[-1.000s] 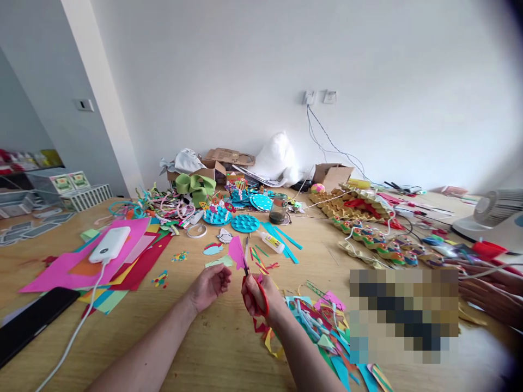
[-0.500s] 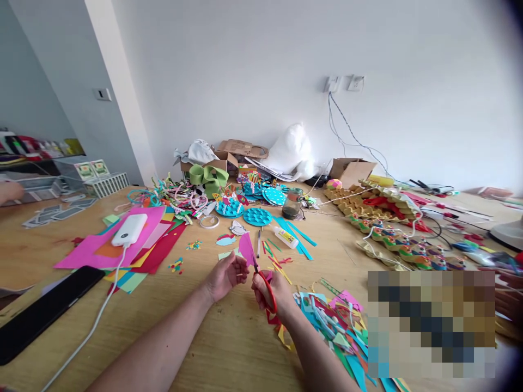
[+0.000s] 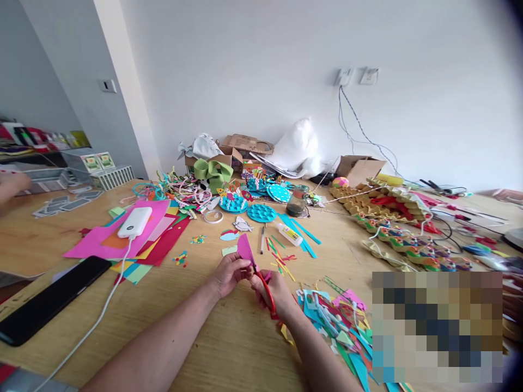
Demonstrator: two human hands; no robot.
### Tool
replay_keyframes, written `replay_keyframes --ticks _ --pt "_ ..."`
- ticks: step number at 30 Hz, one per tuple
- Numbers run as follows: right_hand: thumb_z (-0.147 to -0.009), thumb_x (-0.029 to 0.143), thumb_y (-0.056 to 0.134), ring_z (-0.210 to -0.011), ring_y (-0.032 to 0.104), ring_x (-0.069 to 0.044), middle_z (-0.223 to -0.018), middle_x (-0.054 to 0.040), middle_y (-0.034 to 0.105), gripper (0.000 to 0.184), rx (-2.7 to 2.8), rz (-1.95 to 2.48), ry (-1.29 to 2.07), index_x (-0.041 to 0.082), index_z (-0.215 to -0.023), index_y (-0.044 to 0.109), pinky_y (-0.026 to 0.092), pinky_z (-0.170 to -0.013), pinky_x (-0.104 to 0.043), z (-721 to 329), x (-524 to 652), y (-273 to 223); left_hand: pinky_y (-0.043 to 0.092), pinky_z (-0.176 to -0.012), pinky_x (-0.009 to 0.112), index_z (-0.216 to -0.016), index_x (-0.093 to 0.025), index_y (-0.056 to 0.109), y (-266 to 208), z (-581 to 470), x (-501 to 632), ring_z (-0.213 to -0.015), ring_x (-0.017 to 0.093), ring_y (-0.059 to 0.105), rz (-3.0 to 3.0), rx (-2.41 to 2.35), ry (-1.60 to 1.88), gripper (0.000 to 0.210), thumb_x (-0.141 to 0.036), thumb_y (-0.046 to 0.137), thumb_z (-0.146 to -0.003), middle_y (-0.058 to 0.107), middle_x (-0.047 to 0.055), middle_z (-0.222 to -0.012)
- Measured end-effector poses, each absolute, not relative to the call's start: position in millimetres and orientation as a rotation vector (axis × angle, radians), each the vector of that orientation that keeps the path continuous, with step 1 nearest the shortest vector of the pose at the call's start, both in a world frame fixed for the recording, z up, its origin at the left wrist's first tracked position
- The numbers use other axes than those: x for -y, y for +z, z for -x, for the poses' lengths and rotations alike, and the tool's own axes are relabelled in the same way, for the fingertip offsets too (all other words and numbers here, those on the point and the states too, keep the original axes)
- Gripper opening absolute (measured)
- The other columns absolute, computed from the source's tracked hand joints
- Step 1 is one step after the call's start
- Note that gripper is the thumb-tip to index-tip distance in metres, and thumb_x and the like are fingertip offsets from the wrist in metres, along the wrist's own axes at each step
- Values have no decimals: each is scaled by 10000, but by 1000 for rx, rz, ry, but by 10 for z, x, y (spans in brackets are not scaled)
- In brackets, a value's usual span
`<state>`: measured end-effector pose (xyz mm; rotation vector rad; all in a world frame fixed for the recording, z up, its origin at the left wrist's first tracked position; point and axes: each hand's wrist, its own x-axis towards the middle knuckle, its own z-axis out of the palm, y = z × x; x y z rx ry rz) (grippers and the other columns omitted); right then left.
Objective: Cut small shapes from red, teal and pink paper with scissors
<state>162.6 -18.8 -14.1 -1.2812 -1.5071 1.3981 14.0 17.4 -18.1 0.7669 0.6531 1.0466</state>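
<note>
My right hand (image 3: 276, 293) is closed around a pair of scissors (image 3: 269, 298) with red handles, blades pointing up and away from me. A piece of bright pink paper (image 3: 244, 246) stands at the blades, and my left hand (image 3: 231, 276) pinches its lower edge between thumb and fingers. A small pink scrap shows by the right hand's fingers. Just beyond the hands lie a pale green paper piece (image 3: 229, 250), a blue-and-white paper fish shape (image 3: 229, 234), a pen (image 3: 262, 239) and a glue bottle (image 3: 290, 233).
Coloured sheets (image 3: 93, 242) with a white power bank (image 3: 135, 221) and a black phone (image 3: 53, 299) lie left. Paper scraps (image 3: 327, 313) are heaped right of my forearm. Egg trays (image 3: 404, 239) stand farther right. Another person's hand (image 3: 12, 185) is at the far left.
My left fingers, loosely curled beside the pink paper before, have closed on its lower edge. The scissors stay at the paper. The view has turned slightly left.
</note>
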Motion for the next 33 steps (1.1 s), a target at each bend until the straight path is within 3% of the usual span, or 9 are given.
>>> replay_keyframes --ticks 18,33 --pt "-697 611 627 -313 444 -81 -419 40 511 460 1467 1252 1474 169 -651 506 292 -334 -183 -1634 224 -75 374 -533 246 -599 -113 612 -145 -144 -162 -488 90 493 -884 -686 1024 211 -282 734 -628 582 22 -541" --pt "-649 661 633 -353 471 -85 -444 34 516 508 1488 1242 1510 172 -647 495 311 -353 -184 -1655 246 38 387 -558 250 -603 -115 615 -159 -161 -149 -514 96 506 -887 -664 1012 194 -267 730 -634 587 25 -556"
